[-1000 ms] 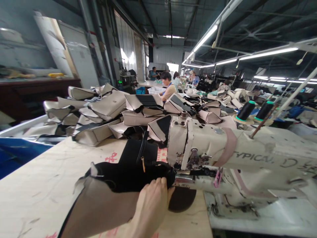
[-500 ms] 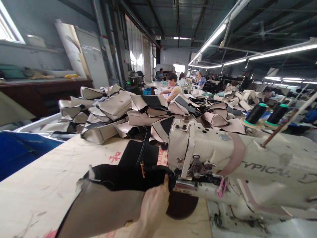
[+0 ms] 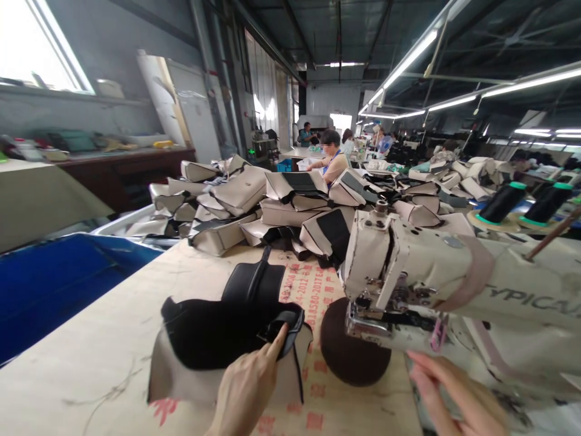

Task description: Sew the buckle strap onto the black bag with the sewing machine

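A beige and black handbag (image 3: 190, 381) lies on the table left of the sewing machine (image 3: 426, 260), its black inside facing up and its black flap spread toward the back. My left hand (image 3: 247, 381) grips the bag's near right side, with the index finger stretched over a black strap piece (image 3: 288, 333) at the corner; the other fingers are partly hidden. My right hand (image 3: 454, 387) is beside the machine's lower arm, fingers extended, and nothing shows in it. Between the bag and the machine sits a dark round plate (image 3: 354, 357), apart from the bag.
A heap of beige and black bags (image 3: 236, 194) covers the back of the wooden table (image 3: 113, 327). Black thread cones (image 3: 502, 203) stand behind the machine. Blue sheeting (image 3: 68, 284) hangs at the left. A co-worker (image 3: 333, 160) sits beyond the heap.
The bag has moved left, away from the machine's needle area, with my left hand on it. My right hand has come into view at lower right. The camera view has shifted left.
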A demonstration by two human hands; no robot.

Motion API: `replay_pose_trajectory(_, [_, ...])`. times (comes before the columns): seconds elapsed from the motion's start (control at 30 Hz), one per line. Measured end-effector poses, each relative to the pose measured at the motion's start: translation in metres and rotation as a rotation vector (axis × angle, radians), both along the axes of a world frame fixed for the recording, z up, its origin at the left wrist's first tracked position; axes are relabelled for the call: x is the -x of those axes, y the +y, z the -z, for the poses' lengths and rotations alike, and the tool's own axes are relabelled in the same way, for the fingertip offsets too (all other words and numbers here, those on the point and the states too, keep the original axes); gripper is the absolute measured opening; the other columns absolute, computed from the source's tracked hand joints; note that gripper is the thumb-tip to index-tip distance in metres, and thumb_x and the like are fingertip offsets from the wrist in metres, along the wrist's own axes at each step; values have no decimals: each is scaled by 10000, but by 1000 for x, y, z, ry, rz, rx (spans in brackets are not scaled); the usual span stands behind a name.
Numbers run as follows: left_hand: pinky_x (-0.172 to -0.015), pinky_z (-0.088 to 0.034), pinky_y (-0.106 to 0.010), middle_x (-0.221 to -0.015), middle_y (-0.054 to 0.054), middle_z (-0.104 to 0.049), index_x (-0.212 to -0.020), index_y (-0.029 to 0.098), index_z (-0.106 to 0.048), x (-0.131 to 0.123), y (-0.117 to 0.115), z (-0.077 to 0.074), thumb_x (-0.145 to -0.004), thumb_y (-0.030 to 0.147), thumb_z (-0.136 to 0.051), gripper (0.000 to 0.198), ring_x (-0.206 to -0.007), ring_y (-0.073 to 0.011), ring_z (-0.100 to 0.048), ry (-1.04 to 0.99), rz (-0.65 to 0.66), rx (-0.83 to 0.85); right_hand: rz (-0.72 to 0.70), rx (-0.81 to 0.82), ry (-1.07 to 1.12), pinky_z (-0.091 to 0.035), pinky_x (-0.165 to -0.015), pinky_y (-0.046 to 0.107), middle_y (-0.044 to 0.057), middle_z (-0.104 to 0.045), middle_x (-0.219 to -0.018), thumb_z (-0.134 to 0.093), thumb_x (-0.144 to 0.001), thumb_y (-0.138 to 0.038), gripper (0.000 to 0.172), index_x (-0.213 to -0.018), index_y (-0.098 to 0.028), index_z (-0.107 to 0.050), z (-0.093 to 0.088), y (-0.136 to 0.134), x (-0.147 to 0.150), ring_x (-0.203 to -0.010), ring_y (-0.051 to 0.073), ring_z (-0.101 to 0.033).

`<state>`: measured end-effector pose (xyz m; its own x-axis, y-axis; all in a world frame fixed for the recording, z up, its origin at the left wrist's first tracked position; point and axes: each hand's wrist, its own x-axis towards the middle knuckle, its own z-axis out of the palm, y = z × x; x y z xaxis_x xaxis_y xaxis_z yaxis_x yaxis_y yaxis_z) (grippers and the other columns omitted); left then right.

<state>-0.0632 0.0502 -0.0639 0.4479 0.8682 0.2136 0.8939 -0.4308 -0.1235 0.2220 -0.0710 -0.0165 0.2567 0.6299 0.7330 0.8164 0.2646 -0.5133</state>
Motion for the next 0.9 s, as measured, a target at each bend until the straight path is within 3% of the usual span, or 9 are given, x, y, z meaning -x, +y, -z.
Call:
replay_pose_trajectory(0.1, [-536, -433, -266, -727, 25, -677, -1310, 229, -413, -4, -3, 1, -801, 52, -380, 540, -585, -143, -617, -49, 3, -10, -108, 95, 128, -495, -553, 176, 27, -646, -790, -479, -863, -284, 415, -1261, -178, -430, 1, 39, 47, -604, 97, -597])
replay_pose_trajectory(0.23, [-542, -435, -254, -751, 45, -689, -1293, 241, -435, -1, -3, 3, -815, 86, -415, 503, -595, -129, -629, -120, 40, -33, -31, 48, 468, -489, -529, 198, 48, -603, -790, -431, -881, -320, 406, -1239, -135, -381, 0, 63, 91, -586, 103, -575])
replay_pose_trajectory(0.33, [-530, -429, -243, -750, 52, -694, -1291, 230, -436, 0, -1, 5, -827, 109, -425, 480, -597, -123, -636, -156, 71, -58, -5, -51, 589, -487, -567, 203, 41, -589, -795, -428, -883, -302, 387, -1228, -142, -354, 1, 61, 100, -586, 95, -566])
replay_pose_trajectory(0.5, [-506, -426, -230, -736, 51, -700, -1261, 201, -474, 4, 2, 10, -846, 140, -426, 422, -558, -107, -631, -197, 113, -115, -82, 35, 617, -469, -563, 206, 48, -591, -832, -433, -882, -314, 359, -1187, -152, -339, -11, 67, 102, -599, 97, -567])
replay_pose_trajectory(0.6, [-511, -438, -228, -772, 37, -711, -1246, 190, -490, 5, 1, 14, -856, 165, -424, 397, -561, -111, -638, -204, 147, -147, -102, -32, 720, -457, -536, 201, 0, -552, -722, -374, -908, -314, 269, -1134, -172, -338, -17, 78, 107, -538, 90, -540])
replay_pose_trajectory(0.67, [-501, -439, -236, -738, 23, -712, -1237, 175, -501, -3, 0, 15, -870, 202, -415, 377, -548, -126, -639, -190, 142, -134, -99, -46, 636, -432, -494, 188, -42, -492, -616, -368, -913, -316, 240, -1108, -175, -355, -10, 82, 106, -483, 86, -501])
replay_pose_trajectory(0.8, [-468, -425, -254, -703, -4, -709, -1233, 155, -503, -41, -2, 9, -905, 273, -350, 381, -550, -160, -649, -184, 87, -28, -105, 29, -38, -395, -480, 212, -21, -528, -575, -421, -899, -309, 183, -994, -164, -479, 12, 76, 78, -492, 116, -527])
replay_pose_trajectory(0.9, [-451, -405, -258, -722, -32, -710, -1270, 150, -464, -59, 5, -1, -918, 271, -292, 410, -558, -176, -653, -171, 48, 46, -134, 65, -339, -404, -516, 243, -3, -579, -622, -435, -895, -285, 143, -906, -181, -533, 11, 64, 45, -538, 138, -563])
